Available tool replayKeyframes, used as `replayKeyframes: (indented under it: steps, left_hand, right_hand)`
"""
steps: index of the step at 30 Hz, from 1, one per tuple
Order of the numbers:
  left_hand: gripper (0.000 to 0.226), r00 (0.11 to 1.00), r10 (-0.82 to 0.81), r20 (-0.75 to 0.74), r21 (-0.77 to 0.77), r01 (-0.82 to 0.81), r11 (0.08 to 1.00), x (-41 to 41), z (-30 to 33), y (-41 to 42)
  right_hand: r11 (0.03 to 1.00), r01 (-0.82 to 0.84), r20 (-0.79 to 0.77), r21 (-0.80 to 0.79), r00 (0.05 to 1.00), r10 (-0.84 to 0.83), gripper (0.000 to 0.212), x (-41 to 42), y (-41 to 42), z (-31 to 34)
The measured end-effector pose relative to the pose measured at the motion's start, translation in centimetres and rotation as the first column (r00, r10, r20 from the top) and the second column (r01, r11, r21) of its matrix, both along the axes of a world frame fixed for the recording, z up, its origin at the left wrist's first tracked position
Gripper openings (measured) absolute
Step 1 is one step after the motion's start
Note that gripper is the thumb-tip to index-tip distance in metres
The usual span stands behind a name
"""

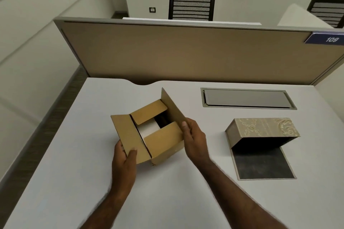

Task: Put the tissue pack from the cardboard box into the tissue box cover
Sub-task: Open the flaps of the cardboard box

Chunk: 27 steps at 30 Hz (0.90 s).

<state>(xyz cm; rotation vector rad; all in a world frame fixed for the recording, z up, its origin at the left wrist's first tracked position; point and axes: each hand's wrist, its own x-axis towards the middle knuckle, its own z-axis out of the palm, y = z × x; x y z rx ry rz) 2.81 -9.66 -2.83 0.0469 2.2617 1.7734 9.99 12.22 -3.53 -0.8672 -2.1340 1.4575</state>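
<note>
A brown cardboard box (163, 141) sits on the white desk (74, 154), its outer flaps spread and its two inner flaps partly folded over the opening. Between them shows the white tissue pack (149, 128). My left hand (124, 160) grips the near-left flap at its edge. My right hand (193, 137) holds the tall right flap, thumb on its inner face. To the right stands the tissue box cover (264, 128), beige with a gold pattern, tipped open on its hinge above its dark base panel (262, 163).
A grey cable hatch (247, 98) is set into the desk behind the cover. A tan partition (186, 52) with a blue "109" tag closes the far edge. The desk's left edge drops to the floor. Black chairs stand beyond the partition.
</note>
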Motion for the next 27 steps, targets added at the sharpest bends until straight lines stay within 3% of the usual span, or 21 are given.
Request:
replayKeyframes:
  steps: [4,8,12,15,17,18,20,21,22,24,25,27]
  left_hand:
    - [0.04,0.993,0.045,0.106,0.051,-0.051,0.997,2.1,-1.3,-2.0]
    - [0.037,0.947,0.072,0.311,0.157,-0.127,0.979,4.3,-2.9,-4.0]
    - [0.043,0.862,0.029,0.505,0.291,-0.202,0.935,5.1,-4.1,-4.5]
    - [0.041,0.877,0.06,0.476,0.23,-0.191,0.954,4.9,-3.5,-4.0]
    - [0.044,0.933,0.131,0.335,0.121,-0.181,0.976,4.1,-2.5,-3.8]
    - [0.048,0.962,0.154,0.225,0.056,-0.171,0.984,3.5,-1.7,-4.0]
    - [0.065,0.989,0.147,-0.025,-0.13,-0.148,0.98,1.9,-0.5,-4.5]
    - [0.074,0.984,0.105,-0.147,-0.238,-0.138,0.961,0.8,0.0,-4.7]
    - [0.082,0.965,0.033,-0.259,-0.341,-0.123,0.932,-0.3,0.5,-4.8]
    - [0.091,0.905,-0.205,-0.374,-0.527,-0.026,0.849,-2.8,1.2,-4.4]
    - [0.094,0.877,-0.333,-0.348,-0.614,0.055,0.787,-3.8,1.4,-3.9]
    - [0.101,0.823,-0.519,-0.23,-0.734,0.204,0.648,-5.4,1.2,-2.7]
  right_hand:
    - [0.955,0.094,-0.067,-0.28,0.991,-0.117,0.029,1.3,-0.3,-0.7]
    - [0.814,0.191,0.027,-0.548,0.977,-0.211,0.039,2.7,-0.2,-2.2]
    - [0.74,0.209,0.102,-0.639,0.977,-0.187,0.037,3.5,-0.4,-3.5]
    - [0.738,0.226,0.132,-0.636,0.974,-0.185,0.041,3.5,-0.2,-3.6]
    - [0.794,0.28,0.163,-0.54,0.96,-0.228,0.045,3.5,0.0,-2.9]
    - [0.858,0.304,0.162,-0.415,0.952,-0.26,0.047,3.5,0.0,-2.3]
    - [0.945,0.321,0.073,-0.063,0.946,-0.317,0.049,3.7,-0.3,-0.5]
    - [0.943,0.311,-0.019,0.12,0.95,-0.312,0.047,3.8,-0.4,0.5]
    - [0.92,0.272,-0.107,0.284,0.962,-0.251,0.042,3.9,-0.5,1.5]
    - [0.853,0.068,-0.177,0.518,0.984,0.028,0.035,3.9,-0.7,3.0]
    - [0.81,-0.087,-0.122,0.579,0.974,0.191,0.036,3.7,-0.9,3.6]
    - [0.675,-0.423,0.134,0.605,0.889,0.438,0.047,2.9,-1.4,4.1]
